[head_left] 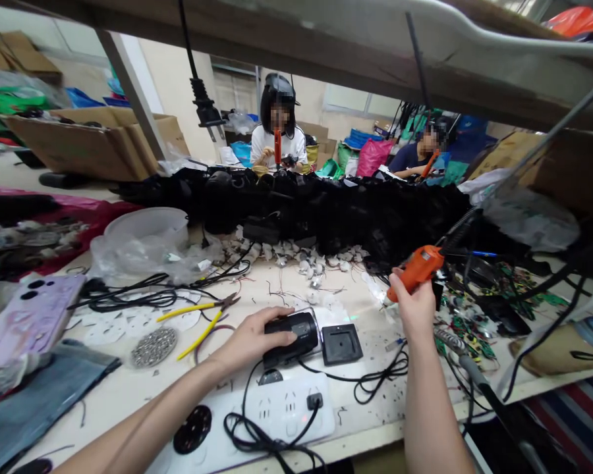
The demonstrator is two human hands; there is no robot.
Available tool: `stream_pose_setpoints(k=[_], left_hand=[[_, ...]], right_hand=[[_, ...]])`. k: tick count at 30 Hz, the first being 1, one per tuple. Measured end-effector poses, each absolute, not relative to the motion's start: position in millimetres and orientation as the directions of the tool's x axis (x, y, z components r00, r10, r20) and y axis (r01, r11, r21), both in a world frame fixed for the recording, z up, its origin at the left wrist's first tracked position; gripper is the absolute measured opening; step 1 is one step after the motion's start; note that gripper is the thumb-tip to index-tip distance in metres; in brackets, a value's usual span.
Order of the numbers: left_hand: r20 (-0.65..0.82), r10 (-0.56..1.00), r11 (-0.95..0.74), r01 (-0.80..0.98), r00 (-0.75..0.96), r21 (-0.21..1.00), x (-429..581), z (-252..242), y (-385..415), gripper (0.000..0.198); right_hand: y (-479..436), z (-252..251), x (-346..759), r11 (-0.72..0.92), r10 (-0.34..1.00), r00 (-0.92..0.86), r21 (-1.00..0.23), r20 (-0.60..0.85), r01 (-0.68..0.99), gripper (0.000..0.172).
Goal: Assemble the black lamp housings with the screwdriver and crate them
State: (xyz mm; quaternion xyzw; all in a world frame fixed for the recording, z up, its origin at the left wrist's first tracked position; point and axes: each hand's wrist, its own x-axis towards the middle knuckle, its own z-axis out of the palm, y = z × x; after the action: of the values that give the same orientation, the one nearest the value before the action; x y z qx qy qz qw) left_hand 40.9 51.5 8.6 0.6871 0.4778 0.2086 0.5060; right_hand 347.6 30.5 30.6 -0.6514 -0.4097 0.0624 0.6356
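Observation:
My left hand is closed around a black rounded device housing that lies on the bench; its exact kind is not clear. In my right hand is an orange electric screwdriver, tilted with its tip down to the left, apart from the housing. Just right of the housing lies a black square plate with a recess. Yellow-handled cutters rest open to the left of my left hand, by a round dish of small screws.
A white power strip with a plugged-in cable sits at the front. Small white parts lie before a heap of black pieces. Green circuit boards are piled right. A plug hangs overhead. Two people work across the bench.

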Motion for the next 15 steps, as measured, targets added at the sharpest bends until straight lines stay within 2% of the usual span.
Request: stream_pose_setpoints(k=[2, 4, 6, 9, 12, 15], left_hand=[[-0.174, 0.876, -0.067, 0.472, 0.45, 0.879, 41.8, 6.5, 50.3, 0.056], [-0.162, 0.882, -0.083, 0.483, 0.443, 0.872, 43.0, 4.8, 48.2, 0.057], [-0.159, 0.887, -0.074, 0.474, 0.433, 0.877, 44.0, 3.6, 46.2, 0.058], [-0.159, 0.891, -0.052, 0.445, 0.425, 0.894, 44.4, 1.4, 44.8, 0.059], [-0.148, 0.892, -0.049, 0.416, 0.428, 0.908, 44.1, -1.2, 45.1, 0.057], [-0.13, 0.893, -0.052, 0.387, 0.431, 0.921, 44.1, -2.4, 45.5, 0.054]], right_hand=[[33.0, 40.1, 335.4, 0.157, 0.663, 0.614, -0.881, 0.428, 0.445, 0.044], [25.8, 50.7, 310.1, 0.219, 0.7, 0.566, -0.885, 0.435, 0.41, 0.048], [12.6, 59.6, 278.6, 0.268, 0.762, 0.507, -0.909, 0.403, 0.319, 0.053], [-6.3, 62.9, 236.3, 0.369, 0.826, 0.408, -0.92, 0.388, 0.129, 0.04], [-15.3, 55.0, 212.4, 0.479, 0.828, 0.367, -0.875, 0.424, -0.069, 0.034], [-16.5, 44.2, 205.3, 0.545, 0.807, 0.35, -0.829, 0.476, -0.129, 0.028]])
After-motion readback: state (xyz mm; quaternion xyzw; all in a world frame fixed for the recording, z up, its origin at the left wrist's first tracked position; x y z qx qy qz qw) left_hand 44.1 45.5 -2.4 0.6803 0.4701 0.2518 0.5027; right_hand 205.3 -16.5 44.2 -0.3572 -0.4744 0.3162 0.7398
